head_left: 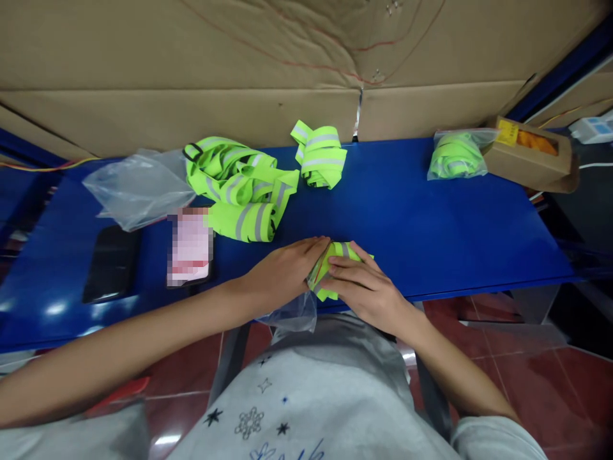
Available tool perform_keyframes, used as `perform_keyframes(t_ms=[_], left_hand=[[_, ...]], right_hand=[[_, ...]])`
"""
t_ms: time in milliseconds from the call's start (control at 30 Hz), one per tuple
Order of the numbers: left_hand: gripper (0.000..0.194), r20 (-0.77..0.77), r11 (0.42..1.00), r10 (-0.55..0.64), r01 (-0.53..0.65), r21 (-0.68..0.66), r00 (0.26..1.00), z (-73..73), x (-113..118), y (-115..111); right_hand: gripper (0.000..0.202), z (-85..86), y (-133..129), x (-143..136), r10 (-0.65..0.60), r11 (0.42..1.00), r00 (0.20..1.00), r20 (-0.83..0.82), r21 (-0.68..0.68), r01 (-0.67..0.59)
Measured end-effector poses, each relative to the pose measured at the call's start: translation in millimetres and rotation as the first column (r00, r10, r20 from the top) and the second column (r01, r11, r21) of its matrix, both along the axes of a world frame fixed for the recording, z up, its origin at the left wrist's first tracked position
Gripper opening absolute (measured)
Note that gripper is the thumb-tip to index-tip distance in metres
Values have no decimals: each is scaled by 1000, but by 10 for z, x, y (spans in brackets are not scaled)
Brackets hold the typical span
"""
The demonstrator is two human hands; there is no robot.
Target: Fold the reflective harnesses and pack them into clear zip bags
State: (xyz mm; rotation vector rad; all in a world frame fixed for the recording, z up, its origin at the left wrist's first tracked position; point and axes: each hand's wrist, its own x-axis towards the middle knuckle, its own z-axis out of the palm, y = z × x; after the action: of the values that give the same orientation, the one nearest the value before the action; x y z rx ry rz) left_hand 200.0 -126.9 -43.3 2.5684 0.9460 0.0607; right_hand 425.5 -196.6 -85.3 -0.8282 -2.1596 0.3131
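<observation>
At the front edge of the blue table, my left hand (290,265) grips the mouth of a clear zip bag (297,313), whose lower part hangs towards my lap. My right hand (368,291) is closed round a folded yellow-green reflective strap (345,250) with grey stripes. One end of the strap lies at the bag's mouth, where a red zip line shows. How far it sits inside cannot be made out, since my fingers cover much of it. Parts of my left fingertips are hidden behind the bag.
Loose reflective straps (239,176) with a black buckle lie heaped left of centre, beside a folded strap bundle (323,153). Clear bags (138,188), a black phone (111,263) and a lit phone (190,246) are left. A bagged strap (457,156) and cardboard box (522,163) stand right.
</observation>
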Motion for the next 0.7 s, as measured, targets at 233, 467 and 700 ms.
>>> perform_keyframes(t_ms=[233, 467, 700], left_hand=[[51, 51, 998, 27, -30, 62, 998, 9, 66, -91], [60, 49, 980, -24, 14, 196, 999, -29, 95, -141], [46, 56, 969, -34, 19, 247, 998, 41, 69, -133]], right_hand=[[46, -2, -20, 16, -73, 984, 997, -33, -163, 67], [46, -43, -171, -117, -269, 960, 963, 10, -74, 269], [41, 84, -117, -162, -347, 938, 916, 204, 54, 343]])
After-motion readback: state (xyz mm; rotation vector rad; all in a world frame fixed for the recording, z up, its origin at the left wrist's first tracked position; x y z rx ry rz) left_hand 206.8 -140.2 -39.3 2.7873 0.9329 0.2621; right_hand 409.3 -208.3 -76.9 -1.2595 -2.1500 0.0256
